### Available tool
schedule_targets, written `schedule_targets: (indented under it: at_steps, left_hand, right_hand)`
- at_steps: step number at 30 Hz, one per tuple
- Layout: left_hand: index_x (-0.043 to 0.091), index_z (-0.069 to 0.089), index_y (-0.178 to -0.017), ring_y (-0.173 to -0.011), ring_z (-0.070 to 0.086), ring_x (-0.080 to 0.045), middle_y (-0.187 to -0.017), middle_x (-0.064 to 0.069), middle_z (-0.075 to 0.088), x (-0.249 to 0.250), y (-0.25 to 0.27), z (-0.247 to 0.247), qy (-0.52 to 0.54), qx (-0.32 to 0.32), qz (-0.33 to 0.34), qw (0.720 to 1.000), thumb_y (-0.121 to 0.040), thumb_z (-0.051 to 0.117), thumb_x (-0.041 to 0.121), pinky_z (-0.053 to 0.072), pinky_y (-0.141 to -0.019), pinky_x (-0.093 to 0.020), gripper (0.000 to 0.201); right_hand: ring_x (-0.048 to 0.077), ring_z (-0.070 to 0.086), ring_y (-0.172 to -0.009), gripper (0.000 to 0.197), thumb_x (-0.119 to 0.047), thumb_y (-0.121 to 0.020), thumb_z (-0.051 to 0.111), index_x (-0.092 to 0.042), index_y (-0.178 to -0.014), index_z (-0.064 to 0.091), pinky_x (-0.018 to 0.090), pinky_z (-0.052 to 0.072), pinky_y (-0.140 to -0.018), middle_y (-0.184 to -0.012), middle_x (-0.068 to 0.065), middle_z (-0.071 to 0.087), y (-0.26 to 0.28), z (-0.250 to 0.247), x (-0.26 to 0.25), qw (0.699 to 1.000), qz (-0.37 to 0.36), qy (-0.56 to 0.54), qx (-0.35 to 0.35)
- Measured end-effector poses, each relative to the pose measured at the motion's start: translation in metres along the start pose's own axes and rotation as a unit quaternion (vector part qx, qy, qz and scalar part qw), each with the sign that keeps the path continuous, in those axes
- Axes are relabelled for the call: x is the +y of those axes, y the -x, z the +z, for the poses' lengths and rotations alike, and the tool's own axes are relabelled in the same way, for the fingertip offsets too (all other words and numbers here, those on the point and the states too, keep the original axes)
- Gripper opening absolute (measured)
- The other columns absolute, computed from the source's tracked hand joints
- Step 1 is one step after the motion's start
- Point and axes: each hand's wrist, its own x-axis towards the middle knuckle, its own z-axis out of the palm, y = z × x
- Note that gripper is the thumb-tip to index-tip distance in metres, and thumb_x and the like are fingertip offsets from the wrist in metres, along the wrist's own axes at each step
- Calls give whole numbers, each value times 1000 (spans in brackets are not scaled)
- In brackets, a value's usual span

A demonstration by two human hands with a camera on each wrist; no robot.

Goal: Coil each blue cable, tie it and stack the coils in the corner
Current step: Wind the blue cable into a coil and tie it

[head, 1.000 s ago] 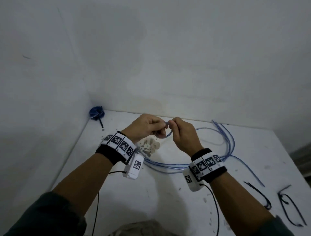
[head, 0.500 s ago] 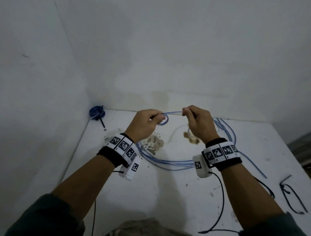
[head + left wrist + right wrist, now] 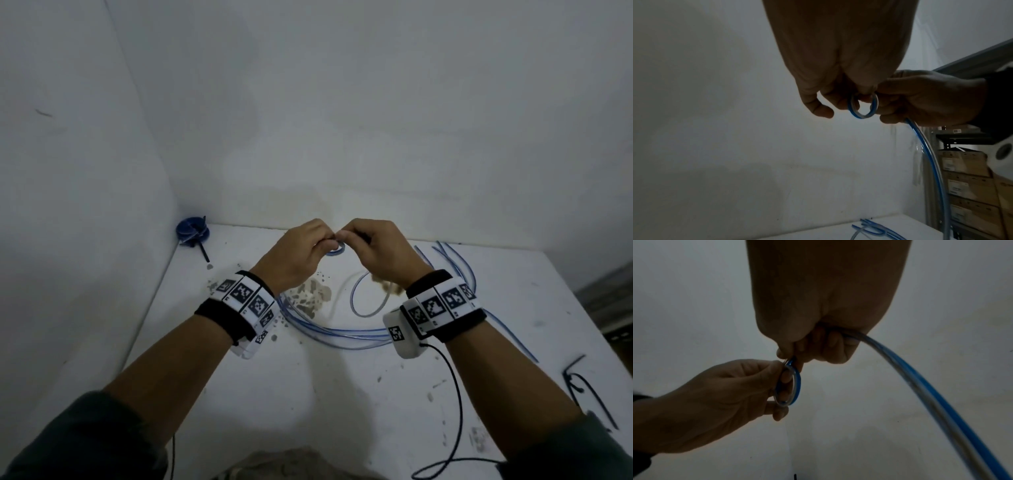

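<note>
One white table (image 3: pixel 308 394), white walls (image 3: pixel 342 120).

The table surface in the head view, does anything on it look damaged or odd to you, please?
Yes. The white table has brownish chipped patches just beyond the left wrist, with small crumbs scattered around, as if the coating has flaked off. The loose blue cables run beside them.

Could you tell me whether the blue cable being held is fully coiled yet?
No. Both hands pinch one small loop; the rest of the cable trails uncoiled across the table.
</note>
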Motion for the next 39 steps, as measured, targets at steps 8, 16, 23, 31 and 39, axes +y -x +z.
schedule_targets:
  at_steps: [8,16,23,31,39]
  left_hand:
    - [1,71,-96,-74,63,-18,-83,-8,71,-9,20,2,33,100,14,994,-97,56,28,48,-67,-28,31]
    - [-4,65,-99,-77,62,-9,-91,-10,67,-13,26,7,24,100,61,993,-98,58,13,49,-73,-15,18]
    - [2,67,-100,-69,59,7,-75,8,64,-9,21,9,3,40,8,999,-96,55,18,45,-65,-10,21]
    - [8,70,-96,-70,71,-14,-78,-4,73,4,12,5,40,2,-67,997,-95,60,20,58,-66,-38,16]
    - [3,76,-91,-71,74,-18,-79,-9,76,23,-5,0,226,124,-159,953,-87,72,8,61,-76,-38,8]
  right_hand:
    - [5,38,-49,23,-17,-98,60,-2,-85,72,15,30,-50,-55,-6,49,1,5,-13,997,36,-65,-7]
    - [12,31,-51,29,-19,-99,59,-2,-80,73,25,28,-50,-56,5,41,2,7,-18,989,94,-112,14]
    - [5,26,-45,30,-20,-98,59,0,-80,73,15,27,-47,-49,-8,34,8,10,-15,976,158,-143,38]
    - [19,29,-54,28,-23,-96,62,-18,-72,74,28,24,-52,-56,9,38,11,-8,-1,972,169,-136,88]
    - [3,35,-48,28,-22,-103,52,-14,-84,72,17,32,-51,-51,-13,41,21,4,9,968,128,-165,137]
